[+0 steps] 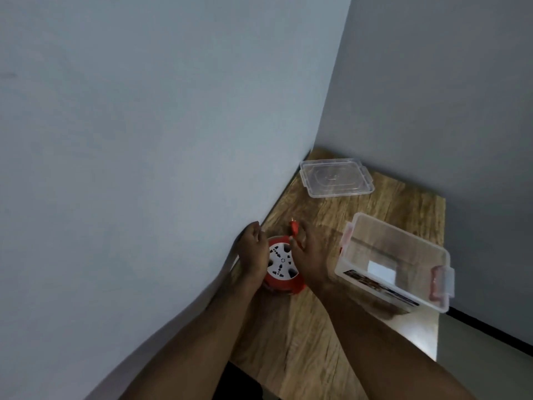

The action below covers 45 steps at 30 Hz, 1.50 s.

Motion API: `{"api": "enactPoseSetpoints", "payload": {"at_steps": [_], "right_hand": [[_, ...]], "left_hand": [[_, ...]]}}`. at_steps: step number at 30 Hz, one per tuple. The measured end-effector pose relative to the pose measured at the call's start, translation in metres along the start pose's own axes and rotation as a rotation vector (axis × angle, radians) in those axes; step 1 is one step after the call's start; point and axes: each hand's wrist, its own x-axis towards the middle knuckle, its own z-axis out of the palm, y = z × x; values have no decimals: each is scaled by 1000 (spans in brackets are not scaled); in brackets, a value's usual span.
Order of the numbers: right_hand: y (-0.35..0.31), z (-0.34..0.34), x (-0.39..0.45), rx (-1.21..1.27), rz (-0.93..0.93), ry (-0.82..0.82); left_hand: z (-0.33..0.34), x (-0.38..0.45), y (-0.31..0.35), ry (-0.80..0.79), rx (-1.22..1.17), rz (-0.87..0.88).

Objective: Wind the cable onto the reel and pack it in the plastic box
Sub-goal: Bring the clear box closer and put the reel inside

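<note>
The fingers point(255, 232) of the left hand point(253, 252) curl round the left side of the reel point(281, 267), which stands on the desk point(302, 327) hard against the wall point(144, 140) along the desk's left edge. The reel is a round red plastic drum with a flat white face dotted with dark socket holes. The right hand point(310, 255) rests against the reel's right side, its fingers pinching a small red plug point(294, 228) that sticks up just above the rim; the cable itself is too blurred to make out. The desk has a brown wood-grain surface. Near its right edge sits the plastic box point(395, 261), clear, rectangular, thin-walled, with reddish clips at its ends. Its flat clear lid point(336, 177) lies apart in the far corner.
</note>
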Motion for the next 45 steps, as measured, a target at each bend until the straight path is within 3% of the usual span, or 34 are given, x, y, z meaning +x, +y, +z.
{"api": "enactPoseSetpoints", "payload": {"at_steps": [7, 14, 24, 28, 33, 36, 45], "right_hand": [[26, 20, -15, -56, 232, -41], [24, 23, -7, 37, 302, -48], [-1, 2, 2, 92, 51, 34], [-20, -20, 9, 187, -38, 157], [-32, -67, 22, 336, 5, 363], [-23, -107, 28, 358, 33, 472], [32, -202, 11, 113, 225, 597]], "left_hand": [[0, -16, -42, -22, 128, 1], [15, -28, -40, 15, 34, -6], [14, -30, -37, 47, -114, -19], [17, -29, -8, 70, -208, 11], [40, -32, 59, -71, -386, -9], [65, -40, 93, -151, -372, 84], [136, -61, 113, -463, -196, 354]]}}
